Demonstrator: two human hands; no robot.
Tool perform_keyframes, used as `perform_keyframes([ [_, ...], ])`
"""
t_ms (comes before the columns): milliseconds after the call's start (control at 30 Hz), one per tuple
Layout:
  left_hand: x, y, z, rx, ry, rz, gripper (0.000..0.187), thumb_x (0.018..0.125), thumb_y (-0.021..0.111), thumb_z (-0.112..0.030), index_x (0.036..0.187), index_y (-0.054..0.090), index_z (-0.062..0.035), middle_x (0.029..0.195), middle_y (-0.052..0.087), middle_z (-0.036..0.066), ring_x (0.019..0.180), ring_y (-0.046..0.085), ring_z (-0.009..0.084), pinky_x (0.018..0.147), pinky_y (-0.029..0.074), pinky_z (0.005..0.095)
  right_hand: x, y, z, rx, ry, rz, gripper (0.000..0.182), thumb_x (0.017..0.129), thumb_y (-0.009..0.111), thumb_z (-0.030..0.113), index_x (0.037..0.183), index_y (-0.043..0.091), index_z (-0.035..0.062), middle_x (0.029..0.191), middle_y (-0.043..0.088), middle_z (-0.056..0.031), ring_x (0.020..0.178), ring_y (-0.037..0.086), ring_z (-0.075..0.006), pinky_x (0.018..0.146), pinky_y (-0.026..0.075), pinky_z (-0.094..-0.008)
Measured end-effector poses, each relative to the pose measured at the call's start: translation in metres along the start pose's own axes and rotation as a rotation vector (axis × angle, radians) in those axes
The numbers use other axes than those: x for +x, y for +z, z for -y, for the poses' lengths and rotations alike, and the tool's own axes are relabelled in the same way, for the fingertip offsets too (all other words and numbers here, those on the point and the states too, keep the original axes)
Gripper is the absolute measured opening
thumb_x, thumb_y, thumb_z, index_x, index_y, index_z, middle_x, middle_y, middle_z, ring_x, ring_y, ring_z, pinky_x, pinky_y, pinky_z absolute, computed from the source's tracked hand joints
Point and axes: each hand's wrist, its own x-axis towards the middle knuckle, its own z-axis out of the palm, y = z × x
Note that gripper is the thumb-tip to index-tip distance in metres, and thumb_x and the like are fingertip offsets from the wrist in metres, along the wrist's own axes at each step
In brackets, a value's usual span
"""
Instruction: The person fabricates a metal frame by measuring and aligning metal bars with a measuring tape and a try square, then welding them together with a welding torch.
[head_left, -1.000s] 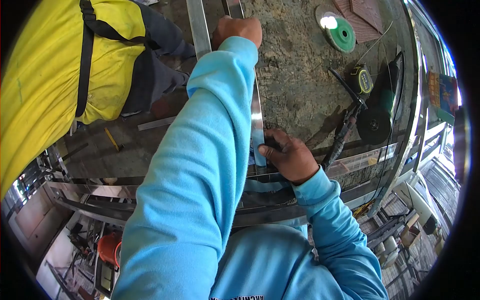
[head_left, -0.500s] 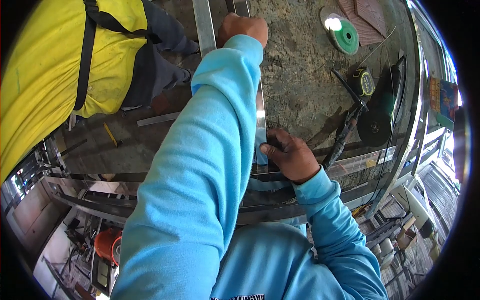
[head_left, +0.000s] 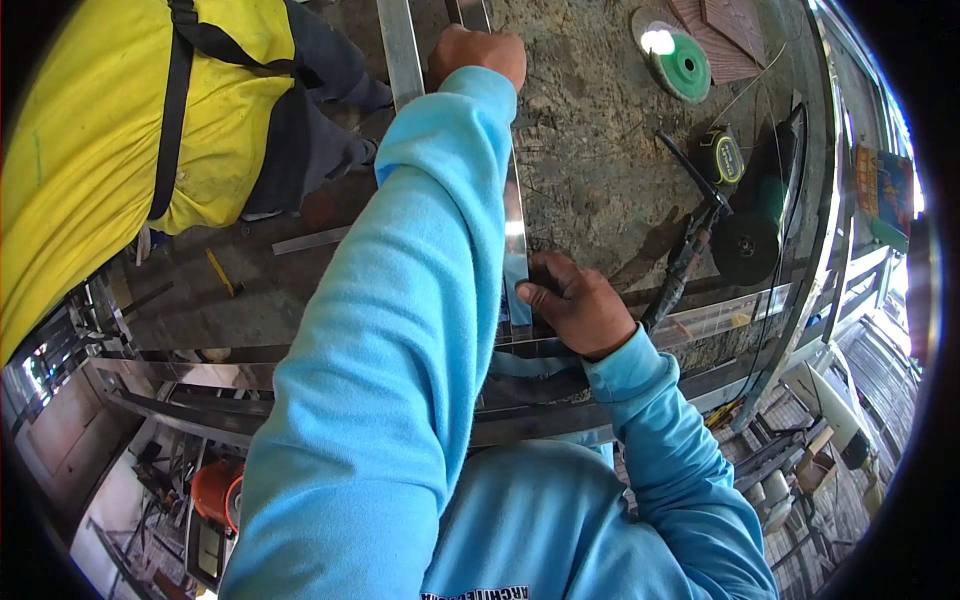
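A long, shiny metal bar (head_left: 515, 215) lies lengthwise on the worn work surface, partly hidden by my left sleeve. Far out along it, my left hand (head_left: 477, 57) is closed in a fist around the bar. At the near end, my right hand (head_left: 582, 305) grips the bar's right edge with thumb and curled fingers. Left of my left hand runs a second metal bar (head_left: 401, 50). To the right of my right hand lies a tool with a dark, wrapped handle (head_left: 680, 265), perhaps a welding electrode holder.
A tape measure (head_left: 722, 158), a green-centred abrasive disc (head_left: 683, 66) and a dark round disc (head_left: 747, 245) lie on the right. A co-worker in a yellow shirt (head_left: 90, 130) bends at the left. Metal rails (head_left: 190, 373) cross in front of me.
The view has shifted slightly, so the tools on the right appear a little further left. Both hands keep their hold on the metal bar.
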Motion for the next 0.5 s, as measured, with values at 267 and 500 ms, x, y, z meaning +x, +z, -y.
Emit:
perform_keyframes([
  [267,0.006,0.017,0.005,0.171,0.074,-0.011,0.019,0.09,0.057,-0.01,0.085,0.076,-0.0097,0.09,0.075,0.011,0.087,0.072,0.0274,0.079,0.051,0.0392,0.0,-0.001,0.001,-0.027,-0.026,-0.01,0.033,0.092,0.069,0.024,0.115,0.062,0.0013,0.096,0.069,-0.023,0.09,0.069,-0.0378,0.079,0.052,-0.0414],
  [500,-0.018,-0.054,-0.013,-0.309,-0.187,0.246,0.027,0.086,0.062,-0.014,0.108,0.064,0.0026,0.11,0.066,0.021,0.097,0.065,0.0335,0.088,0.052,0.0409,-0.082,-0.071,0.055,0.268,-0.066,-0.264,0.014,0.094,0.063,0.009,0.101,0.063,-0.0033,0.08,0.066,-0.0092,0.068,0.062,-0.0136,0.063,0.048,-0.0269],
])
